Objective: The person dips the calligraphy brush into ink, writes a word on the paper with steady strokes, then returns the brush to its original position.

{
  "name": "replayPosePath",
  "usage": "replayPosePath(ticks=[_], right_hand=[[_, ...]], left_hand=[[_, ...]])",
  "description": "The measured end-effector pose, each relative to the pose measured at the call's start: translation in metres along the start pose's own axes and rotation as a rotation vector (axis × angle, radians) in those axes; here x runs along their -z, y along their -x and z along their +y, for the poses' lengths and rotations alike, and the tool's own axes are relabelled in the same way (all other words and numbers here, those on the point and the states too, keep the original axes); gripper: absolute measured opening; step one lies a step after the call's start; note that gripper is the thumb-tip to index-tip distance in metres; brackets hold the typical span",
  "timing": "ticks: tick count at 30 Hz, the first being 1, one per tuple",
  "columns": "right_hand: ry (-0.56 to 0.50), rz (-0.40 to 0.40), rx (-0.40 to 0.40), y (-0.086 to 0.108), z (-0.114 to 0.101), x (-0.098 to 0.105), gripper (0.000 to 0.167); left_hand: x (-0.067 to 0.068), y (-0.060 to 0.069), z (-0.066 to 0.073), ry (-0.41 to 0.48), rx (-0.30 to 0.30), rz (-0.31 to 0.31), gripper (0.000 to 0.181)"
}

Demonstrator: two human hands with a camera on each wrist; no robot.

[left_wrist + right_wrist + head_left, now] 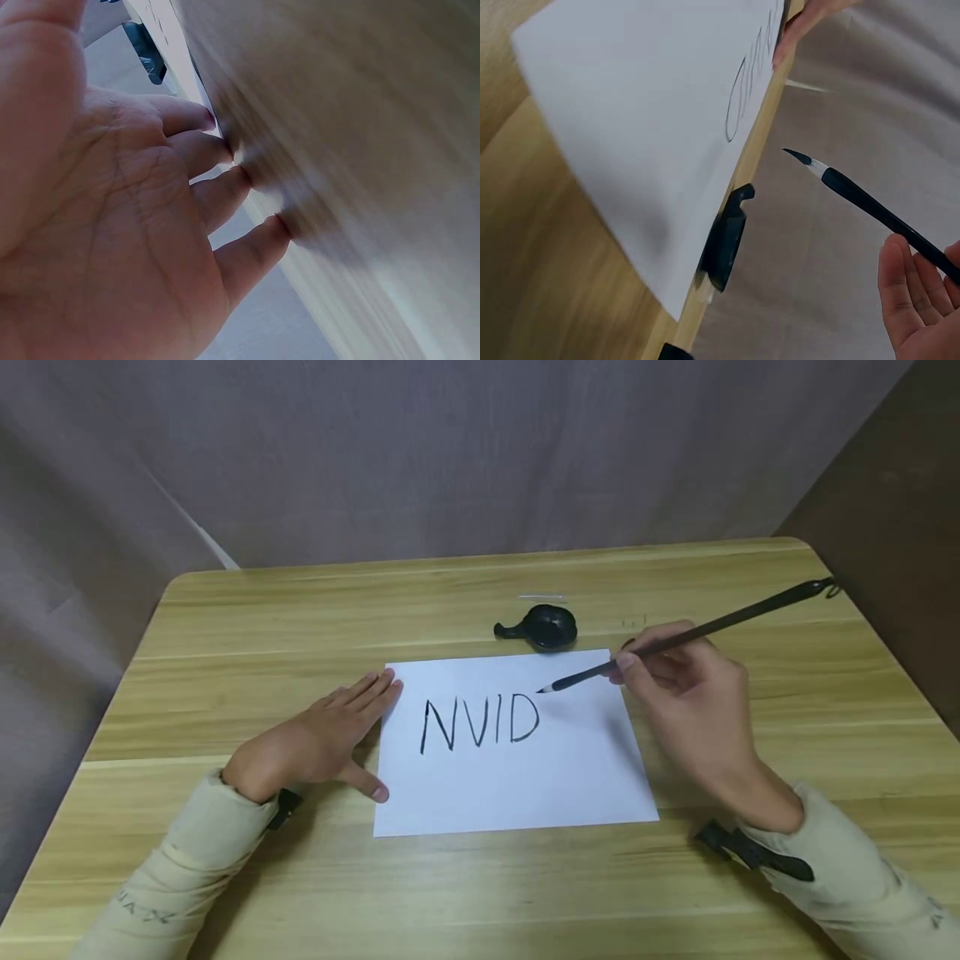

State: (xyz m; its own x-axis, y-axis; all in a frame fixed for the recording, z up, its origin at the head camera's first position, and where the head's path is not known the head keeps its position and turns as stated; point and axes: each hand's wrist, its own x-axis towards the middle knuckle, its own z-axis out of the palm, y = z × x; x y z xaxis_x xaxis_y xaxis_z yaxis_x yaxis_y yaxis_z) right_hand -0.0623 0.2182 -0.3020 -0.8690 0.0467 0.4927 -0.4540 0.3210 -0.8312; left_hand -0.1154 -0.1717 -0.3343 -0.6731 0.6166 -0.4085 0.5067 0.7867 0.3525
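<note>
A white sheet of paper (pixel 480 802) lies on the wooden table with the letters "NVID" (pixel 480 722) in thin black strokes. My right hand (pixel 693 710) pinches a long dark writing brush (pixel 738 614), its handle slanting up to the right. The brush's black tip (pixel 796 156) is off the paper in the right wrist view, and from the head it appears just right of the D. My left hand (pixel 318 743) rests with spread, extended fingers at the sheet's left edge. In the left wrist view, its fingertips (pixel 266 232) touch the surface.
Just beyond the paper's top edge sits a small black dish (pixel 550 627) with a side handle. A thin clear strip (pixel 543 597) lies behind it. Grey curtain (pixel 480 460) hangs past the far edge of the table (pixel 262 618). A dark object (pixel 676 352) shows at the right wrist view's bottom.
</note>
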Motion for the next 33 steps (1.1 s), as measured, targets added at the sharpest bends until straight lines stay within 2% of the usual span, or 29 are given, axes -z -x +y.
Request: replayPosePath(ticks=[6,14,22,33], right_hand=[[-0.069,0.009,-0.006,-0.002,0.008,0.003,0.012],[0.033,0.013,-0.038,-0.003,0.016,0.006,0.011],[0.070,-0.001,-0.085,-0.001,0.023,0.007,0.010],[0.102,-0.008,-0.080,0.001,0.031,0.007,0.011]], left_hand=[[0.000,0.000,0.000,0.005,0.001,-0.006,0.138],[0.000,0.001,-0.001,0.010,-0.013,0.006,0.138],[-0.001,0.000,-0.003,0.005,-0.020,0.017,0.138],[-0.001,-0.001,-0.004,-0.006,-0.011,0.018,0.139]])
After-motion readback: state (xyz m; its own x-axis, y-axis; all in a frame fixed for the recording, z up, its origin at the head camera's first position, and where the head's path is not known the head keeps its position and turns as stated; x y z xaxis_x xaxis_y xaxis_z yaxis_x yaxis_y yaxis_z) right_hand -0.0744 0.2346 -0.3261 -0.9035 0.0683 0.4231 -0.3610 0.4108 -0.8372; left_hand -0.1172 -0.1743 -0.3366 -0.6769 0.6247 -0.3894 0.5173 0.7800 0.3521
